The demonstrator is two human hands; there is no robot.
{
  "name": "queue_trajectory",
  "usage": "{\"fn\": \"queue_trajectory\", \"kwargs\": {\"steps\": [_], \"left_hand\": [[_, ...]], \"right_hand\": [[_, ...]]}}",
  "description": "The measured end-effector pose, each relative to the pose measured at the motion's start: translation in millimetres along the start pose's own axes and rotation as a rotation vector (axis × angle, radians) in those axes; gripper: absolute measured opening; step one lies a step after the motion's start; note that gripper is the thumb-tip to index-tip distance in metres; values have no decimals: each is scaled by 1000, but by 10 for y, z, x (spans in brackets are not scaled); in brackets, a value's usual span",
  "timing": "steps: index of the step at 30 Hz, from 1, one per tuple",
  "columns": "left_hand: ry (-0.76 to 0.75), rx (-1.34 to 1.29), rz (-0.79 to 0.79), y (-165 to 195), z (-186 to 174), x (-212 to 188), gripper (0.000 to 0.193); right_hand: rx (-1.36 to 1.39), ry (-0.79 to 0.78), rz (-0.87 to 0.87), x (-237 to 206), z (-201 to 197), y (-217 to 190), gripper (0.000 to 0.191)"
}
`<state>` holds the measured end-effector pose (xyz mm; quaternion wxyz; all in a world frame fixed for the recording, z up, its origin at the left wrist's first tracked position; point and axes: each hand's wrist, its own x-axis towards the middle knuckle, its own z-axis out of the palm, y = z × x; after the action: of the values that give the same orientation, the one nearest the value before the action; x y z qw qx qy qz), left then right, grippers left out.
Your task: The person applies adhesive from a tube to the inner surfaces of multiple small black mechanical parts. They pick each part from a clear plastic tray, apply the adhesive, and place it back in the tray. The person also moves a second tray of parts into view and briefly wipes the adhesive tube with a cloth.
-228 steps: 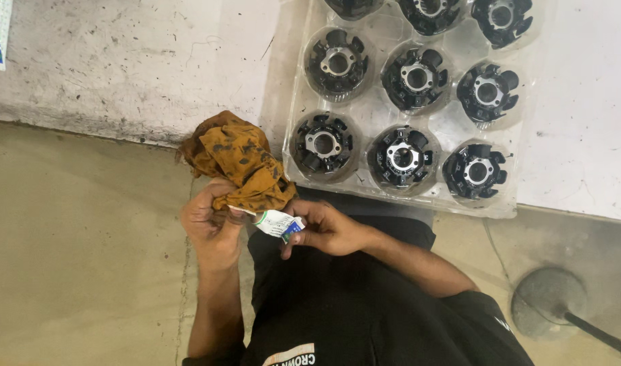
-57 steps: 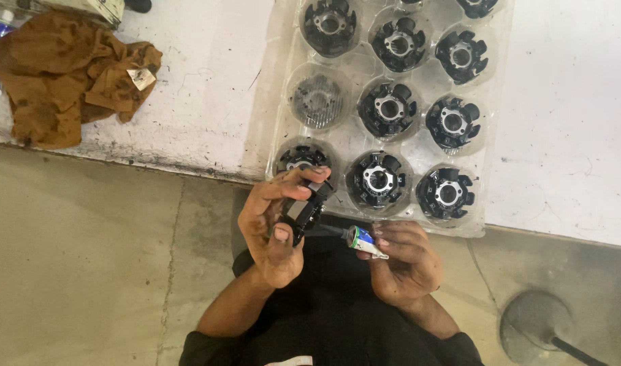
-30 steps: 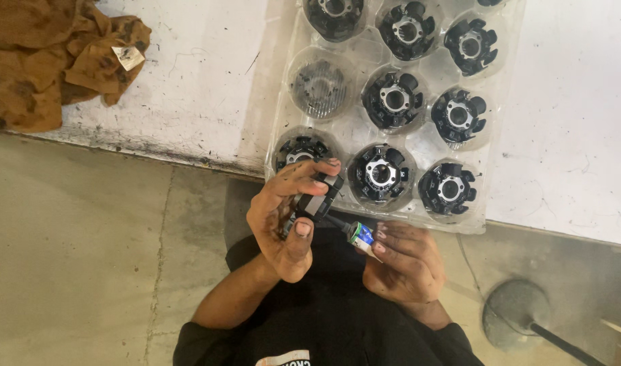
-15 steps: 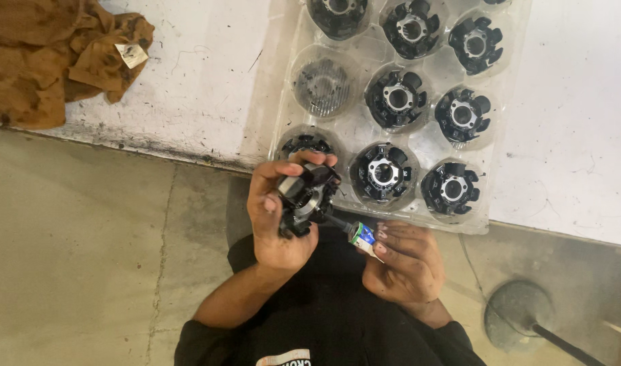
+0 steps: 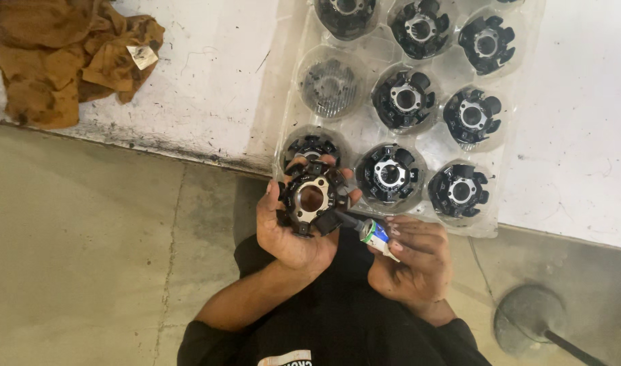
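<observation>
Stator (image 5: 312, 198), black, ring-shaped with a pale centre plate, held face-up in the left hand (image 5: 293, 227); fingers curled round its rim, thumb on the near-left edge. It sits just in front of the table edge, over the floor (image 5: 87, 257) and the person's dark shirt.

Tube (image 5: 377, 237), small, white with blue and green, dark nozzle touching the stator's lower right edge. Right hand (image 5: 412, 261) pinches the tube between thumb and fingertips, remaining fingers folded close together.

Tray (image 5: 521, 203), clear plastic, moulded round cups, lying on the white table (image 5: 209, 74). Seven cups in view hold like black stators; one cup (image 5: 331, 85), in the left column, holds none.

Rag (image 5: 59, 57), brown and stained, crumpled at the table's far left, well apart from both hands.

Round base (image 5: 527, 325), grey, on the floor at lower right.
</observation>
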<state>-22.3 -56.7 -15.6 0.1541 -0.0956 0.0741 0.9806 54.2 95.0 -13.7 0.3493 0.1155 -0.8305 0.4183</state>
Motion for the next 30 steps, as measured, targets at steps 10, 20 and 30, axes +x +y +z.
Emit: {"fn": "queue_trajectory", "kwargs": {"steps": [10,20,30], "left_hand": [[51,12,-28,-34,-9,1,51],[32,-23,-52,-34,-60,22,49],[-66,68,-12,90,24,175,51]], "right_hand": [[-60,-23,-28,-20,-31,10,48],[-17,-2,0,71,18,-64,48],[280,190,295,-30,38,-35,37]]}}
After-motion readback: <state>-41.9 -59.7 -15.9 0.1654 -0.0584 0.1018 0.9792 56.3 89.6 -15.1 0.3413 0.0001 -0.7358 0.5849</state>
